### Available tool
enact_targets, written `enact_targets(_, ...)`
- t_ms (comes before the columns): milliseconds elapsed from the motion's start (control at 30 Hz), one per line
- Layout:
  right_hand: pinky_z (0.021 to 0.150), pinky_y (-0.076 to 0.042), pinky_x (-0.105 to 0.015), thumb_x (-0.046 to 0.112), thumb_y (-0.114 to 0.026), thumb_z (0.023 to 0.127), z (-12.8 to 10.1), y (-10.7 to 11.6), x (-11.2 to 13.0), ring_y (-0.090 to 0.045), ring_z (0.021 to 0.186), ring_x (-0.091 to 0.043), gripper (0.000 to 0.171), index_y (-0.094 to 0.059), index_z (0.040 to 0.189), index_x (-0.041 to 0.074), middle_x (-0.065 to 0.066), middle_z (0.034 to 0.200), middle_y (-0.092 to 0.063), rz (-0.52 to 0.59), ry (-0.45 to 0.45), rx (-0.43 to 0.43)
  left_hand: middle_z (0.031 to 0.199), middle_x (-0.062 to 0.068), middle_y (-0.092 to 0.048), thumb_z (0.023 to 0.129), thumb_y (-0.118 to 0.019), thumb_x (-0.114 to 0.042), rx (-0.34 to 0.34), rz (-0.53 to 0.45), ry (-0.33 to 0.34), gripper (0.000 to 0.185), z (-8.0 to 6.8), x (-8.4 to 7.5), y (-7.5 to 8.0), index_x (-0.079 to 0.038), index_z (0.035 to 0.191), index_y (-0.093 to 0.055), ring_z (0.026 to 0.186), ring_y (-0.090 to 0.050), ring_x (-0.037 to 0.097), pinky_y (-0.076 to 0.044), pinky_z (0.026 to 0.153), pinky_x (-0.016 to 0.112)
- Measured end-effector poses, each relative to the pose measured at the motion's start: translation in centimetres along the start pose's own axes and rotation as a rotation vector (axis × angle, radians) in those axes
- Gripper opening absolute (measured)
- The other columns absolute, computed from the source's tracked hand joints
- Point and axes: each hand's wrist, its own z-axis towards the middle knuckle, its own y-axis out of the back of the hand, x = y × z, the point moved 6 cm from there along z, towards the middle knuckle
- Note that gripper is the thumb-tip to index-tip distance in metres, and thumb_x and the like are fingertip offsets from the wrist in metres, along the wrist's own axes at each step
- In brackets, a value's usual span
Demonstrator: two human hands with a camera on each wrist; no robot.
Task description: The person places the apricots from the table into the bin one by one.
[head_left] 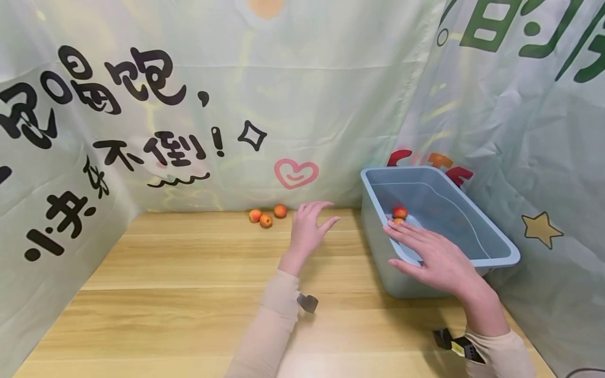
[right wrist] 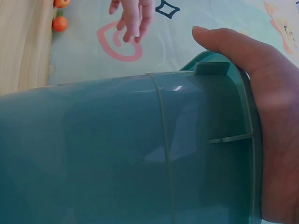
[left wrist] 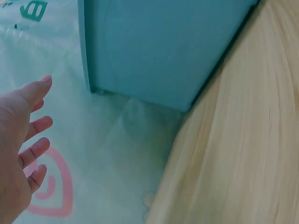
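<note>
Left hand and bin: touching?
Apart: the head view shows table and backdrop between the left hand and bin.

Orange is shown by three small round fruits (head_left: pixel 266 220), one of them tinged with red. A glossy red-orange round fruit (head_left: pixel 399 211) is seen with a paler orange one (head_left: pixel 398 221) inside the rectangular grey-blue plastic bin (head_left: pixel 375 247), whose inner wall is traced by a whitish line; a teal cast is given to it in the wrist views. The light-tan wooden tabletop (head_left: pixel 189 299) is streaked with grain. The pale-green fabric backdrop (head_left: pixel 340 115) is printed with black lettering (head_left: pixel 118 155), green lettering (head_left: pixel 484 26), a pink smiling heart (head_left: pixel 296 176) and a gold star (head_left: pixel 542 229) outlined in black. Beige is worn in both plain long sleeves (head_left: pixel 264 325).
</note>
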Motion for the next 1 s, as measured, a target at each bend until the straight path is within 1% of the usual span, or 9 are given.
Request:
enact_targets(133,0.107,-0.037,-0.049,0.048,-0.067,0.087,-0.1,0.0,0.0,-0.045,0.138,-0.029,0.067,-0.045,0.146,0.026,-0.001,0.152,-0.046,0.001,0.001,0.001,0.125,0.000,-0.067,0.087,-0.070,-0.042,0.001,0.003,0.058,0.042,-0.1,1.6,0.3,-0.019,0.122,-0.065,0.112,-0.055,0.024,-0.040,0.094,0.046)
enact_targets(267,0.107,-0.037,-0.049,0.048,-0.068,0.086,-0.1,0.1,0.0,-0.045,0.138,-0.029,0.067,-0.046,0.146,0.026,-0.001,0.151,-0.046,0.002,0.004,-0.007,0.125,0.000,-0.067,0.087,-0.070,-0.042,-0.018,0.011,0.105,0.042,-0.4,3.3,0.9,-0.020,0.122,-0.065,0.113,-0.055,0.026,-0.040,0.093,0.048)
enact_targets(433,0.106,-0.037,-0.049,0.047,-0.068,0.086,-0.1,0.1,0.1,-0.046,0.138,-0.028,0.067,-0.047,0.145,0.025,-0.003,0.151,-0.047,0.000,0.011,-0.015,0.124,0.001,-0.067,0.086,-0.071,-0.041,-0.034,0.001,0.165,0.042,-0.8,5.3,1.5,-0.019,0.122,-0.066,0.114,-0.055,0.030,-0.038,0.097,0.053)
enact_targets(633,0.107,-0.037,-0.049,0.047,-0.068,0.086,0.0,0.0,0.0,-0.046,0.138,-0.029,0.066,-0.048,0.145,0.023,-0.003,0.151,-0.047,0.002,0.008,-0.010,0.126,0.004,-0.066,0.086,-0.072,-0.039,-0.024,-0.022,0.237,0.042,-1.1,7.3,2.0,-0.020,0.122,-0.065,0.118,-0.052,0.033,-0.036,0.097,0.053)
enact_targets(767,0.107,-0.037,-0.049,0.047,-0.068,0.086,0.0,0.0,-0.1,-0.045,0.138,-0.029,0.066,-0.047,0.145,0.024,-0.003,0.151,-0.046,-0.001,0.006,-0.010,0.125,0.006,-0.065,0.087,-0.071,-0.037,-0.023,-0.024,0.272,0.041,-1.3,8.5,2.2,-0.019,0.123,-0.065,0.116,-0.051,0.033,-0.035,0.097,0.053)
enact_targets(1000,0.107,-0.038,-0.049,0.047,-0.068,0.086,0.1,0.1,0.0,-0.045,0.138,-0.028,0.066,-0.046,0.146,0.026,-0.003,0.151,-0.047,-0.007,0.013,-0.016,0.130,0.007,-0.063,0.087,-0.070,-0.043,-0.023,-0.005,0.343,0.045,-1.9,10.8,2.7,-0.018,0.124,-0.065,0.119,-0.050,0.034,-0.035,0.098,0.053)
